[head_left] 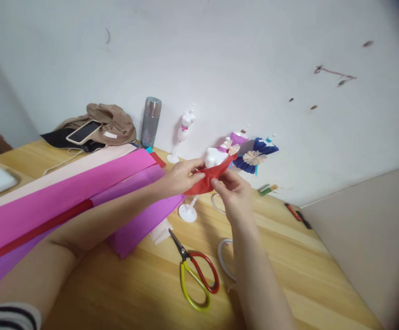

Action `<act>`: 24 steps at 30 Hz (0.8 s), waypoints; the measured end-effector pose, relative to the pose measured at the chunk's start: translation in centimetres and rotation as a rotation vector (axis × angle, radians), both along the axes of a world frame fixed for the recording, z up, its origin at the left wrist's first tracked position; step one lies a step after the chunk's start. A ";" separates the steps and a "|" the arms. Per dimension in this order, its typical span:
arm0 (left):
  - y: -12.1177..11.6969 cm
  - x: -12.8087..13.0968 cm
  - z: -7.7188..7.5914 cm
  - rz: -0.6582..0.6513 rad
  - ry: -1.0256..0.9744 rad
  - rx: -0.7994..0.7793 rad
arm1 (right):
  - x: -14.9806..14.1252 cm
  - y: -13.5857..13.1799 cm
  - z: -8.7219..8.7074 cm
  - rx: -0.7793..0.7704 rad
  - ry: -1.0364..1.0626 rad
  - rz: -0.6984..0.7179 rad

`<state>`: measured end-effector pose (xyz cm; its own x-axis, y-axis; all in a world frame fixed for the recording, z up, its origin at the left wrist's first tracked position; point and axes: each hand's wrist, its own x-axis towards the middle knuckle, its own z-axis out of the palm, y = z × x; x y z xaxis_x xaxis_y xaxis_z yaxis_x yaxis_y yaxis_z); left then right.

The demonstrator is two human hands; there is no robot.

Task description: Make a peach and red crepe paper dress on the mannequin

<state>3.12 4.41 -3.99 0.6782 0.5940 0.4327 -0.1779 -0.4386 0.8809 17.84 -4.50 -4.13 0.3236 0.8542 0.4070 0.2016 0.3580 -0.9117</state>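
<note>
A small white dress form [214, 157] stands on a round white base [187, 212] in the middle of the table. Red crepe paper [204, 182] wraps across its front, below the bust. My left hand [182, 176] pinches the paper's left side, thumb on top and fingers behind. On the right, my right hand [232, 185] grips the same red paper between thumb and fingers. The lower body of the form is hidden behind the paper. A pleated cream paper fan [231, 147] sits beside the form's shoulder.
Scissors [188, 263] with red and yellow handles lie in front, beside a tape roll [224, 256]. Pink and purple paper sheets [117, 172] cover the left. Behind stand a bare dress form [184, 130], a thermos [151, 121] and a form in blue pleats [264, 147].
</note>
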 end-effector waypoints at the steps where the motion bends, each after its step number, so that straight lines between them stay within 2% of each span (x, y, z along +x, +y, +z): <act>1: -0.1 0.1 -0.1 -0.013 -0.007 -0.037 | 0.0 0.0 0.0 0.002 0.002 -0.003; 4: 0.0 0.3 -0.2 -0.070 -0.038 -0.176 | 0.2 -0.1 0.0 0.007 -0.003 -0.001; 6: 0.2 0.3 0.0 -0.075 -0.045 -0.203 | 0.3 -0.1 0.0 0.006 0.002 0.000; 10: -0.2 0.0 0.7 -0.011 0.024 -0.094 | 0.5 -0.2 0.2 -0.009 0.016 0.011; 14: -0.9 -0.2 1.2 0.012 0.064 -0.054 | 0.4 -0.4 0.7 -0.029 0.023 0.061; 24: -1.0 0.1 0.5 -0.003 0.035 0.002 | 0.4 -0.7 1.0 -0.023 -0.024 0.052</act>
